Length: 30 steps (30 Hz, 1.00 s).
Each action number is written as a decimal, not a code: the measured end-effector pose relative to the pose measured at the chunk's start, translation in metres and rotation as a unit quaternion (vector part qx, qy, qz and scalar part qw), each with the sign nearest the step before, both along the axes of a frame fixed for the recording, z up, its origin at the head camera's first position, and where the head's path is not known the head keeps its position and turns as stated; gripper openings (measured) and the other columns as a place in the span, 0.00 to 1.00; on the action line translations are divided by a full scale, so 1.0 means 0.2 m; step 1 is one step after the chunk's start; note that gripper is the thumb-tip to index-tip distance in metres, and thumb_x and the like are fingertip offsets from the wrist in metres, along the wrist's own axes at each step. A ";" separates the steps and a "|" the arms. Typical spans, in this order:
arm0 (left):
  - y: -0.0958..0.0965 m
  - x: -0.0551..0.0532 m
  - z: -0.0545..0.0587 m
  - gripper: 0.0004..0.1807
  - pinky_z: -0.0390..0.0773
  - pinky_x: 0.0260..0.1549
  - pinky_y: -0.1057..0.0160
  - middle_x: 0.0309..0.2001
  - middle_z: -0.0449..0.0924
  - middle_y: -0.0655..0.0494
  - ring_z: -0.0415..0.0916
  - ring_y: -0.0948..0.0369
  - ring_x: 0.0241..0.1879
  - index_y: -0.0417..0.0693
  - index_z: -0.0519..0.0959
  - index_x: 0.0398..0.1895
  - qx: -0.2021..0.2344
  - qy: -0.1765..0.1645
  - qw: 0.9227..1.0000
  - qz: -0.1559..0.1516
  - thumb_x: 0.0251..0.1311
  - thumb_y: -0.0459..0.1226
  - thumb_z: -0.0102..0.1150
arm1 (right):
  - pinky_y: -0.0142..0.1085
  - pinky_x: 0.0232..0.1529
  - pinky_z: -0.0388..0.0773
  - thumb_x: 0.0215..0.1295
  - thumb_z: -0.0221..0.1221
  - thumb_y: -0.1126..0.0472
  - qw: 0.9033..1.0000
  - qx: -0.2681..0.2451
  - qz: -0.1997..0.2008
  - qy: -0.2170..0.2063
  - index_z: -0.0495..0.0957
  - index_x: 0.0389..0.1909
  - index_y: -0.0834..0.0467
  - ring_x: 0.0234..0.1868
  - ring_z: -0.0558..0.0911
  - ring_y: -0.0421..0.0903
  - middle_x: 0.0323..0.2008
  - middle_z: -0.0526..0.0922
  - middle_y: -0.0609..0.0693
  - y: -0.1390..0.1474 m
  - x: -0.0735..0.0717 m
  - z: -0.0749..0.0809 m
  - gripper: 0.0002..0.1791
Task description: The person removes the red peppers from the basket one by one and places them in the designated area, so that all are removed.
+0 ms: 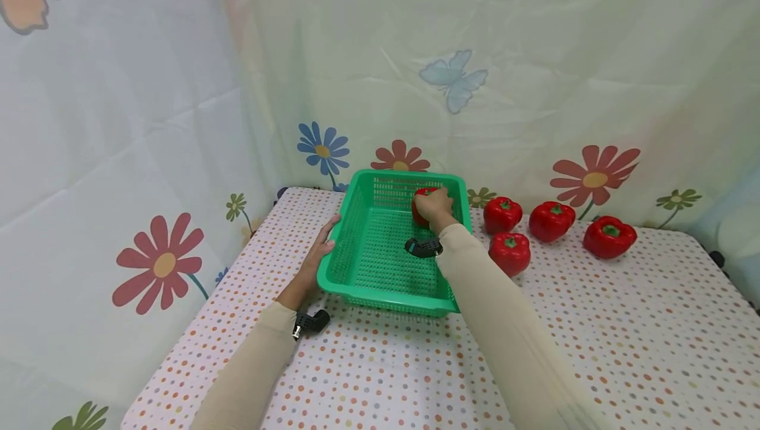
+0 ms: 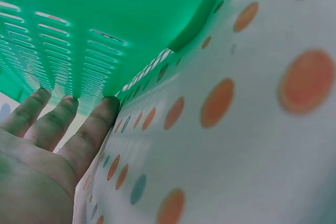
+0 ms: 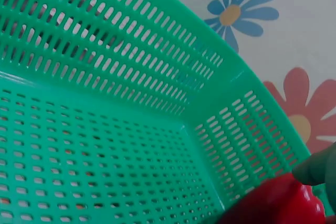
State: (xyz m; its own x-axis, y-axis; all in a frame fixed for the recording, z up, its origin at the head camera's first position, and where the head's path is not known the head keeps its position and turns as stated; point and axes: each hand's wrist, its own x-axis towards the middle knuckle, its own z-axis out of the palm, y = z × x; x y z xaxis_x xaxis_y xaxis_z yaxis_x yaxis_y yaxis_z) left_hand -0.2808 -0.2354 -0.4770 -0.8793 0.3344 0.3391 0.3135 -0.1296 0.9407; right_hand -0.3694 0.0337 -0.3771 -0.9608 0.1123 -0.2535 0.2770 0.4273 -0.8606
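A green plastic basket (image 1: pixel 386 245) with slotted walls stands on the dotted tablecloth. Inside its far right corner my right hand (image 1: pixel 435 207) grips a red bell pepper (image 1: pixel 419 211) from above. In the right wrist view that red pepper (image 3: pixel 278 203) shows at the lower right, with a finger (image 3: pixel 317 169) on its top; most of the hand is out of that view. My left hand (image 1: pixel 318 250) lies along the basket's left side. The left wrist view shows its fingers (image 2: pixel 86 140) extended, fingertips right at the slotted wall (image 2: pixel 63 40).
To the basket's right are several more red bell peppers: one pepper (image 1: pixel 509 253) near its right rim, the others, such as the farthest pepper (image 1: pixel 609 237), along the back of the table. A flowered curtain (image 1: pixel 505 87) hangs behind and at the left.
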 end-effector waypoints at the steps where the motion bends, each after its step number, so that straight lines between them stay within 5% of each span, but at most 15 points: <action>1: 0.00 0.00 0.00 0.37 0.65 0.61 0.60 0.78 0.38 0.42 0.48 0.40 0.72 0.51 0.40 0.80 0.003 -0.002 1.000 -0.001 0.69 0.41 0.34 | 0.56 0.66 0.65 0.71 0.50 0.51 1.000 0.008 0.003 0.002 0.34 0.78 0.60 0.72 0.57 0.66 0.74 0.48 0.66 0.00 0.00 -0.01 0.46; 8: 0.01 0.01 0.00 0.36 0.65 0.61 0.58 0.78 0.39 0.42 0.49 0.41 0.72 0.53 0.40 0.80 0.001 -0.008 1.000 -0.002 0.70 0.40 0.33 | 0.54 0.63 0.71 0.67 0.57 0.53 0.996 0.048 0.065 0.025 0.50 0.73 0.65 0.69 0.64 0.61 0.69 0.62 0.65 0.01 -0.05 -0.05 0.41; 16: 0.01 0.01 0.01 0.36 0.63 0.63 0.53 0.78 0.39 0.41 0.48 0.39 0.72 0.51 0.40 0.80 0.001 -0.008 1.000 -0.002 0.69 0.40 0.32 | 0.53 0.61 0.73 0.62 0.60 0.57 0.991 0.031 0.129 0.033 0.47 0.75 0.60 0.67 0.66 0.62 0.69 0.60 0.64 0.01 -0.07 -0.08 0.45; 30: 0.01 0.01 0.01 0.36 0.60 0.64 0.48 0.79 0.38 0.43 0.46 0.39 0.74 0.51 0.40 0.80 -0.008 -0.004 1.000 0.006 0.69 0.39 0.32 | 0.52 0.57 0.76 0.60 0.66 0.50 0.965 0.135 0.215 0.067 0.50 0.73 0.58 0.63 0.69 0.62 0.65 0.66 0.64 0.00 -0.02 -0.07 0.47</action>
State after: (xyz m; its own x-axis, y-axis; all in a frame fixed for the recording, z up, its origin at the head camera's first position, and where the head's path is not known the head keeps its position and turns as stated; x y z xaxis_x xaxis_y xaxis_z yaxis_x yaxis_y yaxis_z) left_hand -0.2791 -0.2328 -0.4749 -0.8863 0.3292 0.3258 0.3066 -0.1103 0.9454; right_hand -0.3739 0.0346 -0.3920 -0.9552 -0.2604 -0.1403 -0.0829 0.6908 -0.7182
